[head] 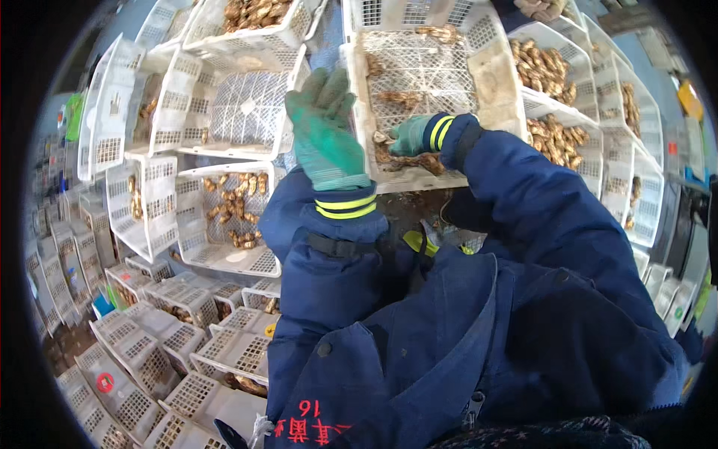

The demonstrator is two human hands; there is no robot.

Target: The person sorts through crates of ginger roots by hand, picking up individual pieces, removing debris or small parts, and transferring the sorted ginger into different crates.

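Observation:
A white plastic crate stands before me, with a few brown knobbly roots or rhizomes on its mesh bottom. My right hand, in a green glove, reaches down into its near part and touches the roots there; whether the fingers are closed on one is hidden. My left hand, in a green-coated glove, is beside the crate's left wall with its fingers apart, and nothing shows in it.
At left are a crate with a bare mesh bottom and a crate of small golden-brown pieces. Fuller crates stand at right. Stacked crates fill the lower left. Another person's gloved hand shows at the top.

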